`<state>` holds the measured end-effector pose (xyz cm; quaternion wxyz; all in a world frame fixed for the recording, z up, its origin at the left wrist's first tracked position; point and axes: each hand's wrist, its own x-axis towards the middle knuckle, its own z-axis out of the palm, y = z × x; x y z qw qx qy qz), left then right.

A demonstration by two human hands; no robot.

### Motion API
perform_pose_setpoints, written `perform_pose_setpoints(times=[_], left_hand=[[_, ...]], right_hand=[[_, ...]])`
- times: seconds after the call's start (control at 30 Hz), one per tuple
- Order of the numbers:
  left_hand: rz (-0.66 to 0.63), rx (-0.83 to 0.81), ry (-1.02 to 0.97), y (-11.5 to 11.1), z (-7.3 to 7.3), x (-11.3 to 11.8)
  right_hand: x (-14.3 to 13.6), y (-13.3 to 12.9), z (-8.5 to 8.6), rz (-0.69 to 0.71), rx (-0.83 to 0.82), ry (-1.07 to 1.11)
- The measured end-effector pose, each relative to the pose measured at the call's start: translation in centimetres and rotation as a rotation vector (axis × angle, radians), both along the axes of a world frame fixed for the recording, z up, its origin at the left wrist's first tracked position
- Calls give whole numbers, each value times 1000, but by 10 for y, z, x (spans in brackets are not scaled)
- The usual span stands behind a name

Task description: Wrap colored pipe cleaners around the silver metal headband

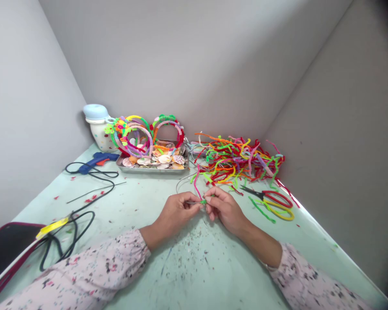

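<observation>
Apparently finished headbands [151,144] stood in the metal tray [153,171]. The left hand [176,213] gripped a thin grey band [177,185], largely bare where visible. Between the hands, the fingers of the right hand [226,209] pinched a green pipe cleaner [203,201]; covering had apparently just begun. Loose pipe cleaners [241,161] lay piled beside scissors [263,197].

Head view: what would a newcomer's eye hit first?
Probably the tangled heap of bright fuzzy stems at the back right of the table. Next, the colorful headbands clustered at the metal tray of shells, left of the heap. Then the left hand and right hand, meeting mid-table at a small green piece.
</observation>
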<state>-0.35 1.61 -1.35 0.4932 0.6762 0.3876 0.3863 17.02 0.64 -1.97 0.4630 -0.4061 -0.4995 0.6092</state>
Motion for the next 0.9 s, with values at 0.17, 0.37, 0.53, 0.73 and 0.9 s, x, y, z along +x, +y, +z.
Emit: perform_pose_setpoints(times=[0.17,0.37,0.53,0.73,0.9], left_hand=[[2,11,-7,-1,3,0],[17,2,-4,0,0,1],[38,18,18,0,0,1],[33,-3,9,-2,2,1],[49,-1,1,-1,1,2]], right_hand=[[-1,0,1,14,5,-21],[-1,0,1,4,6,-22],[-1,0,1,-3,-9,-17],[-1,0,1,3,4,-29],[-2,0,2,-10,0,-32]])
